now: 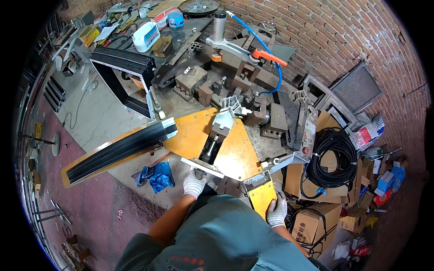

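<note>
My left hand (194,185), in a striped white glove, is closed at the front of the machine table, just under a pale metal plate (205,168). Its fingers curl at a dark part there that I cannot make out. On the right, my gloved right hand (277,212) grips the outer edge of a narrow yellow board (261,197). Behind the plate, a dark cylinder rod (209,147) lies in a slot between two yellow panels (236,153). A pale metal profile piece (230,105) sits at the slot's far end, among brown steel blocks (192,80).
A long black strip (120,149) lies on the left support arm. Beyond stands a black rectangular frame (147,70). An orange lever (270,57) and blue hose (280,74) rise at the back. Coiled black cable (318,158) and cartons (312,228) crowd the right.
</note>
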A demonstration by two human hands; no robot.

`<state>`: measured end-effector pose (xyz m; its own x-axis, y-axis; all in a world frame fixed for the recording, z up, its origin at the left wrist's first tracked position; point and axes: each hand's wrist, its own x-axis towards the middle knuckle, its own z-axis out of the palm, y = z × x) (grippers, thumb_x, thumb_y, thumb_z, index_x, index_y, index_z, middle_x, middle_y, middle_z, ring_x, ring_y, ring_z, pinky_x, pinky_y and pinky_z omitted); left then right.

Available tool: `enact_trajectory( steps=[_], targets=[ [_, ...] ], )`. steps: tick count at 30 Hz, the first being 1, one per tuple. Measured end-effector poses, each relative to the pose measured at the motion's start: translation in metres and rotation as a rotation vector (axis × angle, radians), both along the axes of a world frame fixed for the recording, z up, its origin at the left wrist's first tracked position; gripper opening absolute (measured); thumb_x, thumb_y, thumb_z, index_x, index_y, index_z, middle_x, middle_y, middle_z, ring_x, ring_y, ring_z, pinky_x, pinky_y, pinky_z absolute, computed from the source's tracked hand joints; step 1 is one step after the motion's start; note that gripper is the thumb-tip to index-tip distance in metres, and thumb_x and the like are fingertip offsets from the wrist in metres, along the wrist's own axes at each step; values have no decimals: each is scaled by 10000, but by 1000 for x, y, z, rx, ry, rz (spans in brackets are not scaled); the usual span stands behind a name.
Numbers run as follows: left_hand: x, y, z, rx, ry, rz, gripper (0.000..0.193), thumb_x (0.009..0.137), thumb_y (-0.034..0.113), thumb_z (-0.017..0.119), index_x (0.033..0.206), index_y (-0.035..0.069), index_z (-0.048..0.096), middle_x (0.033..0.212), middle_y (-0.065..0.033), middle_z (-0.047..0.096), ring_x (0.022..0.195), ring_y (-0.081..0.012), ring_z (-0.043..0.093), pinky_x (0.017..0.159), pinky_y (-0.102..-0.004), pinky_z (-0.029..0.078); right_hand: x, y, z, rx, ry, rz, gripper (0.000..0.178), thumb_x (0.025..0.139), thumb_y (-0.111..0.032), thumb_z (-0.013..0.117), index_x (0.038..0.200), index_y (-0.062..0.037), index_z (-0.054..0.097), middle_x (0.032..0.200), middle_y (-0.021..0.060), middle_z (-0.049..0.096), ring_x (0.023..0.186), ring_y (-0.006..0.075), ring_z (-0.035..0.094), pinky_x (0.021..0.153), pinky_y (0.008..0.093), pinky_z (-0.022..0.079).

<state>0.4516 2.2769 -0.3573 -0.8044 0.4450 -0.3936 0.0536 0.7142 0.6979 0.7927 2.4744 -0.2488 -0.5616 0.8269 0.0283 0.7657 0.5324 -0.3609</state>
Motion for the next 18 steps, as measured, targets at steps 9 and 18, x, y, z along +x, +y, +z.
enact_trajectory(
  steps=[9,18],
  targets=[
    [-9,-6,-16,-105,19,-101,500,778,295,812,1123,-30,655,1055,-237,726,1028,-393,695,923,-408,543,2,1,-5,11,22,4,407,964,-180,547,1317,23,554,1379,237,546,1235,437,527,1058,533,407],
    [-24,-8,-5,156,-762,162,271,869,223,779,1050,55,669,805,-30,682,710,-163,659,645,-364,558,-2,0,2,2,-18,-5,414,970,-199,538,1326,10,547,1373,227,548,1234,426,522,1053,525,406]
  ],
)
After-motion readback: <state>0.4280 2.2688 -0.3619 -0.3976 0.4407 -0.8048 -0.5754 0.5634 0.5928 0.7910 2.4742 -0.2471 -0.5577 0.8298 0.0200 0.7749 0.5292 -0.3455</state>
